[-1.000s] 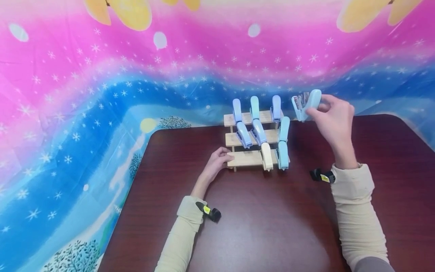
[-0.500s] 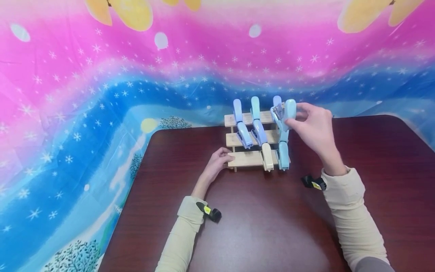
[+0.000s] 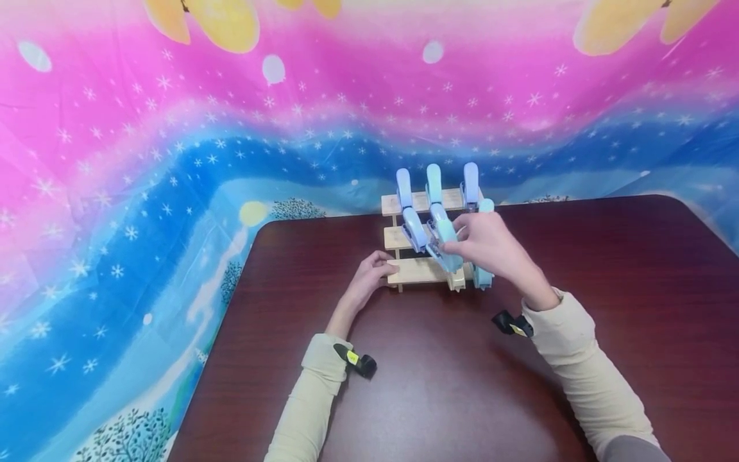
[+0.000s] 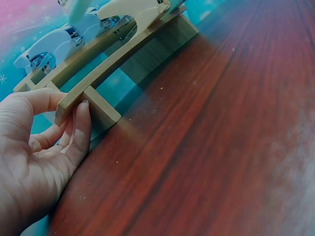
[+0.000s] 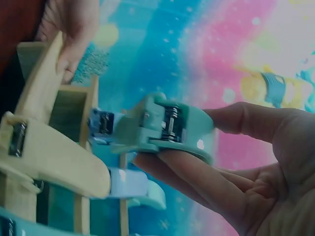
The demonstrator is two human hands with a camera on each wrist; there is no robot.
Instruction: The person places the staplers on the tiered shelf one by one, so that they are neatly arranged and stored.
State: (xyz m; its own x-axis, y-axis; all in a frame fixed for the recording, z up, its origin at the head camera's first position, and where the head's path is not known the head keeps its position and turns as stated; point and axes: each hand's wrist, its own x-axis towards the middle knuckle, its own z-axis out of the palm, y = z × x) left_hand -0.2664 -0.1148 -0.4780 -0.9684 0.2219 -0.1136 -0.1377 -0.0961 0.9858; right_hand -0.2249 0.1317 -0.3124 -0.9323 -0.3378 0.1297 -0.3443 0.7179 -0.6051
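Observation:
My right hand (image 3: 491, 244) pinches a mint-green mini stapler (image 3: 449, 247) between thumb and fingers, over the bottom step of a three-step wooden rack (image 3: 418, 272). In the right wrist view the held stapler (image 5: 170, 123) is beside a cream stapler (image 5: 59, 160), which sits on that step and is partly hidden in the head view. My left hand (image 3: 366, 277) grips the bottom step's left end, its thumb by the support in the left wrist view. Bare wood shows left of the cream stapler. A blue-green stapler (image 3: 484, 277) sits at the step's right end, partly covered by my right hand.
Lilac staplers (image 3: 403, 186) and a mint one (image 3: 433, 183) stand on the top step. The middle step holds lilac staplers (image 3: 414, 229) and a blue-green one (image 3: 487, 205), partly hidden. Behind the dark red table (image 3: 439, 372) hangs a patterned cloth (image 3: 346, 96).
My right hand has carried the mint stapler from right of the rack, leftward and down, to over the bottom step. My left hand has stayed on the rack's end.

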